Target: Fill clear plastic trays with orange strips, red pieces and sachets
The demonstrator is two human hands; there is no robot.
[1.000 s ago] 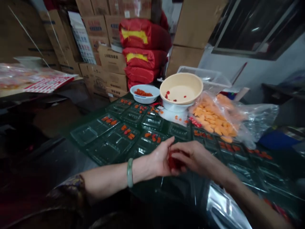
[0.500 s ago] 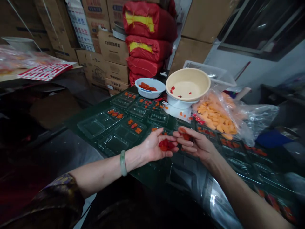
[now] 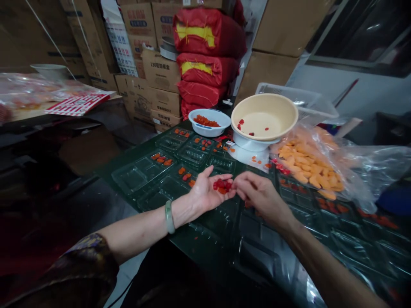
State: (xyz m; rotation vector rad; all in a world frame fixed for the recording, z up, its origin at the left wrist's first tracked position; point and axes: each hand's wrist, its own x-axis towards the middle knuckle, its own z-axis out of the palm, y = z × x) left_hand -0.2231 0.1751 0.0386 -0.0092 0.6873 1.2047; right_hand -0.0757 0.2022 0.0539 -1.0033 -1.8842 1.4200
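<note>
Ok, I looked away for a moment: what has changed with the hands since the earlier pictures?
The right hand has drawn back rightward from over the left hand, uncovering red pieces in its palm, and is now beside that hand's fingers; whether the right holds anything is hidden. The left hand stayed palm up; the cream basin and light-blue bowl stayed in place.

Left hand (image 3: 206,192) palm up — loosely cupped, right hand (image 3: 261,194) close beside — curled inward

A smooth, pale green bangle (image 3: 169,217) rings the wrist of your left hand (image 3: 205,190). Your left sleeve (image 3: 91,256) is dark, with purple and gold patterning, and stops along your forearm.
</note>
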